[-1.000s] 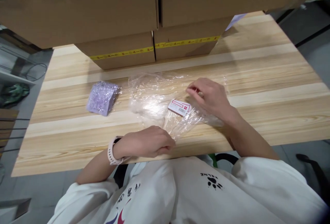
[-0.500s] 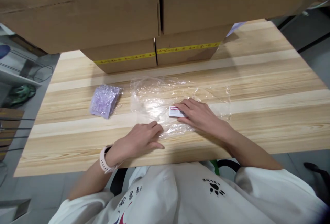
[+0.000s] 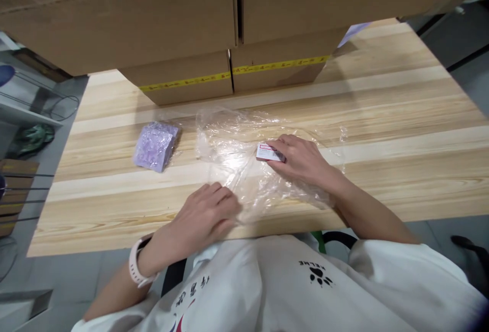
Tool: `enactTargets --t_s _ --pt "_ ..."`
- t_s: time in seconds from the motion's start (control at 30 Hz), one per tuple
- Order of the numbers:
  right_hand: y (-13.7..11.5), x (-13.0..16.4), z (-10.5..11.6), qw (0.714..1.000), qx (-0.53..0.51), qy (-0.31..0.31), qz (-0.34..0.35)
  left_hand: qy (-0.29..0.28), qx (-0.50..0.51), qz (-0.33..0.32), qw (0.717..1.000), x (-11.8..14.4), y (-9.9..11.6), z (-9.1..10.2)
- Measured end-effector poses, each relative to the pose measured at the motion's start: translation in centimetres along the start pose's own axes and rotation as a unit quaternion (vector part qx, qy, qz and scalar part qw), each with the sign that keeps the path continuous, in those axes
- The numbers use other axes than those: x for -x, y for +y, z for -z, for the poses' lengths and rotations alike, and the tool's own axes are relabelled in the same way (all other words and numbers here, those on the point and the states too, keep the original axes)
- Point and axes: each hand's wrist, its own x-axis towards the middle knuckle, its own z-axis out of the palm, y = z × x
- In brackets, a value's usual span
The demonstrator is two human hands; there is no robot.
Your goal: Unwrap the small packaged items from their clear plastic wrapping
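A clear plastic sheet lies crumpled on the wooden table. My left hand pinches its near edge, pulling folds toward the table's front. Over the sheet, my right hand grips a small white box with red print and a barcode; part of the box is hidden under the fingers. To the left of the sheet sits a purple package wrapped in clear film, apart from both hands.
Large cardboard boxes are stacked at the back of the table, the lower ones banded with yellow tape. A purple item shows behind them at right. A wire rack stands beyond the left edge.
My left hand has closed on the sheet's near edge and drawn it toward me. The right hand, with the small box, has shifted slightly away and the box has tilted.
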Motion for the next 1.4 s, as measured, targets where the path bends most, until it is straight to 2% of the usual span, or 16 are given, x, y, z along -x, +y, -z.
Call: enactTargets --t_s 0.1,0.23,0.33,0.43,0.5,0.6,0.7,0.77,0.87,0.93,1.07,1.17,1.23,1.27,1.33,1.4 --pt "0.4 -0.1 -0.2 1.000 -0.022 0.013 -0.002 0.056 0.001 0.006 0.998 -3.0 1.3 -1.3" --pt "0.8 -0.1 -0.5 0.999 -0.043 0.031 -0.003 0.022 -0.007 -0.035 0.999 -6.2 2.4 -3.9" --pt "1.2 0.0 -0.7 0.998 -0.052 0.042 -0.004 -0.039 0.036 -0.078 0.996 -5.0 1.9 -3.2" --pt "1.7 0.1 -0.7 0.995 -0.084 0.050 -0.002 -0.036 0.052 -0.063 0.996 -1.4 1.0 -0.1" --pt "2.0 0.0 -0.4 0.992 -0.115 0.055 -0.004 0.027 0.053 -0.050 0.997 1.2 0.7 2.6" --pt "2.1 -0.1 0.1 0.980 -0.188 0.054 -0.028 0.183 0.060 -0.024 0.981 3.3 1.1 5.7" --pt "2.1 -0.1 0.7 0.941 -0.328 0.031 -0.075 0.318 0.111 -0.002 0.942 2.0 1.9 6.5" --pt "2.2 -0.1 0.8 0.889 -0.443 0.011 -0.116 0.342 0.127 -0.014 0.931 -0.8 1.9 5.4" --pt "2.8 -0.2 0.6 0.781 -0.599 0.011 -0.178 0.266 0.041 -0.009 0.963 -6.2 0.5 2.4" --pt "3.4 -0.4 0.4 0.730 -0.655 0.023 -0.193 0.206 -0.032 0.041 0.977 -9.4 -1.0 0.4" --pt "4.8 -0.7 0.1 0.727 -0.664 0.017 -0.172 0.116 -0.037 0.143 0.982 -12.4 -3.4 -1.6" --pt "5.0 -0.2 0.4 0.751 -0.647 0.001 -0.133 0.158 0.092 0.170 0.968 -12.5 -4.2 -1.4" --pt "4.5 0.4 1.0 0.777 -0.621 -0.009 -0.104 0.215 0.302 0.165 0.914 -12.4 -4.0 -0.8" --pt "4.1 0.8 1.4 0.793 -0.603 -0.005 -0.091 0.229 0.435 0.158 0.856 -12.5 -3.7 -0.5" --pt "3.0 1.5 2.3 0.828 -0.557 0.029 -0.054 0.193 0.677 0.143 0.695 -12.7 -2.7 0.2" --pt "1.9 2.0 2.9 0.868 -0.487 0.100 -0.001 0.121 0.818 0.144 0.544 -13.1 -1.5 0.7"
